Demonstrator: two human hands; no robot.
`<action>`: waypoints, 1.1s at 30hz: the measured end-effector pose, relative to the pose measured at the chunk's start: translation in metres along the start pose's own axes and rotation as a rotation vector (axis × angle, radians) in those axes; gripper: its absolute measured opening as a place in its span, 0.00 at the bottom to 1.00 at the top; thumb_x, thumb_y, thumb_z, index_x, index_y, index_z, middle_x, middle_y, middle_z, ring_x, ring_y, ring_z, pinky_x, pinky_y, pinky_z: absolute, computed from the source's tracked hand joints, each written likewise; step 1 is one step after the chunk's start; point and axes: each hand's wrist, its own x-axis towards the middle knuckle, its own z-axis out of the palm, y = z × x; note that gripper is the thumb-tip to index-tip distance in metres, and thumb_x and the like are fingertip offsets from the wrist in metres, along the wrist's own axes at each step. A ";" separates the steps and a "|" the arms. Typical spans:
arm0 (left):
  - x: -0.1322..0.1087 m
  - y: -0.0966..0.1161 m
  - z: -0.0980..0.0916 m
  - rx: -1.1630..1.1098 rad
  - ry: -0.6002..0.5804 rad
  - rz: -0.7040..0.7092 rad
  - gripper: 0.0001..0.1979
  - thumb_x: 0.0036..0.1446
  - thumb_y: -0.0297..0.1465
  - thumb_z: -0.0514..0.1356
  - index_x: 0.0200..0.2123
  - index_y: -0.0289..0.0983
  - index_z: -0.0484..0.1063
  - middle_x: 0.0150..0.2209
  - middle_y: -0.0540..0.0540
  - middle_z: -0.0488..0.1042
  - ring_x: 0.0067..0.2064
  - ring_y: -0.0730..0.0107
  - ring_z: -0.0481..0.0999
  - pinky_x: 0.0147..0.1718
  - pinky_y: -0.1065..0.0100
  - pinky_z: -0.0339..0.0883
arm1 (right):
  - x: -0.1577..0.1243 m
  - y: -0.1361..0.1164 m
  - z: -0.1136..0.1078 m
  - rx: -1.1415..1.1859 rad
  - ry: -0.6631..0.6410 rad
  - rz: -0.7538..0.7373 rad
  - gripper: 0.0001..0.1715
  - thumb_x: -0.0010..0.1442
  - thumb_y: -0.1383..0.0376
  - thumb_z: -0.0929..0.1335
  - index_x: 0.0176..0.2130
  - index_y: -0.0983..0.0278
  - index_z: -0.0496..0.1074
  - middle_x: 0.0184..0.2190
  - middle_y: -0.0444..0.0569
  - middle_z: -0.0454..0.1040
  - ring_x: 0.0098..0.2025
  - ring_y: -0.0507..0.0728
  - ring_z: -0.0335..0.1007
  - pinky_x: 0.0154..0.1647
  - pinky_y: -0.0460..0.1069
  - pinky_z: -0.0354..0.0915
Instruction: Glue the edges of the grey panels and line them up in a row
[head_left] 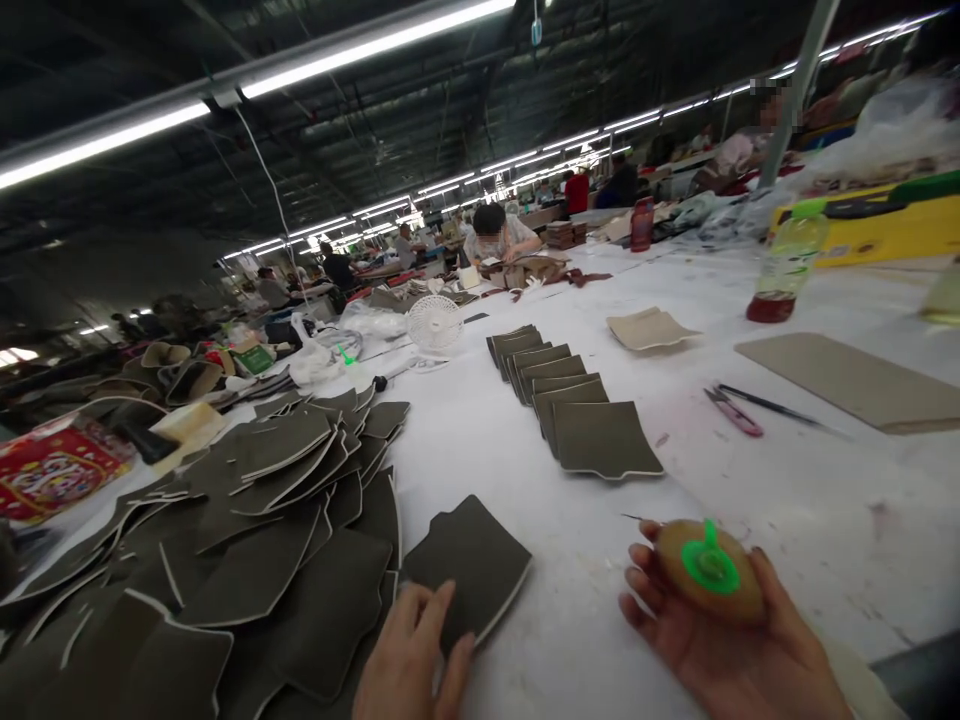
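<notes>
My left hand [412, 655] lies flat with fingers stretched out on a dark grey cut material piece [480, 560] at the near edge of the white table [787, 500]. My right hand [720, 640] is curled around a brown oval tool with a green plastic knob [710, 572], palm up, just right of that piece. A big loose heap of the same dark pieces [247, 540] spreads to the left of my left hand. A neat overlapping row of dark pieces [577, 410] runs away from me in the middle of the table.
Pink thread snips [735, 413] and a dark pen-like tool [772, 406] lie right of the row. A tan sheet [862, 385], a tan stack [649, 328], a bottle [787, 265] and a small white fan [435, 325] stand farther back. Other people work at distant tables.
</notes>
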 end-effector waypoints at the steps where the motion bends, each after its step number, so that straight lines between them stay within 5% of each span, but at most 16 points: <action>1: 0.006 0.010 -0.004 0.038 -0.020 0.032 0.25 0.61 0.37 0.50 0.58 0.33 0.67 0.49 0.37 0.68 0.50 0.59 0.70 0.50 0.66 0.65 | 0.000 0.000 -0.001 0.000 0.000 -0.006 0.31 0.50 0.43 0.68 0.43 0.63 0.78 0.34 0.56 0.77 0.33 0.63 0.74 0.34 0.59 0.74; 7: 0.034 0.055 -0.021 0.258 -0.242 -0.025 0.28 0.54 0.26 0.54 0.60 0.33 0.64 0.53 0.36 0.65 0.53 0.56 0.67 0.52 0.62 0.64 | -0.002 -0.001 -0.009 -0.001 0.009 -0.060 0.28 0.52 0.46 0.69 0.45 0.61 0.76 0.40 0.56 0.77 0.40 0.65 0.74 0.38 0.60 0.74; 16: 0.056 0.077 -0.029 0.446 -0.324 0.078 0.20 0.49 0.23 0.54 0.47 0.26 0.70 0.45 0.32 0.70 0.43 0.51 0.74 0.43 0.56 0.69 | 0.002 0.005 -0.018 -0.171 -0.062 -0.238 0.23 0.50 0.54 0.74 0.46 0.57 0.74 0.54 0.51 0.71 0.47 0.64 0.72 0.45 0.61 0.72; 24: 0.069 0.061 -0.040 0.362 -0.282 0.231 0.26 0.52 0.22 0.50 0.55 0.35 0.67 0.42 0.39 0.76 0.43 0.53 0.75 0.45 0.56 0.67 | -0.003 -0.003 -0.007 -0.863 -0.239 -0.555 0.35 0.51 0.53 0.76 0.55 0.57 0.65 0.44 0.50 0.74 0.45 0.60 0.71 0.43 0.47 0.70; 29: 0.068 0.057 -0.042 0.183 -0.326 0.266 0.28 0.55 0.24 0.47 0.60 0.38 0.64 0.44 0.40 0.77 0.44 0.54 0.76 0.45 0.59 0.67 | -0.004 -0.008 0.013 -1.418 -0.297 -0.959 0.33 0.54 0.52 0.74 0.54 0.56 0.62 0.53 0.50 0.66 0.52 0.62 0.66 0.54 0.52 0.62; 33: 0.065 0.055 -0.035 0.066 -0.311 0.207 0.30 0.56 0.26 0.47 0.63 0.38 0.60 0.49 0.41 0.75 0.48 0.56 0.75 0.49 0.61 0.65 | 0.008 -0.009 0.017 -1.692 -0.466 -1.083 0.33 0.56 0.54 0.73 0.56 0.55 0.59 0.52 0.50 0.67 0.52 0.63 0.66 0.54 0.54 0.64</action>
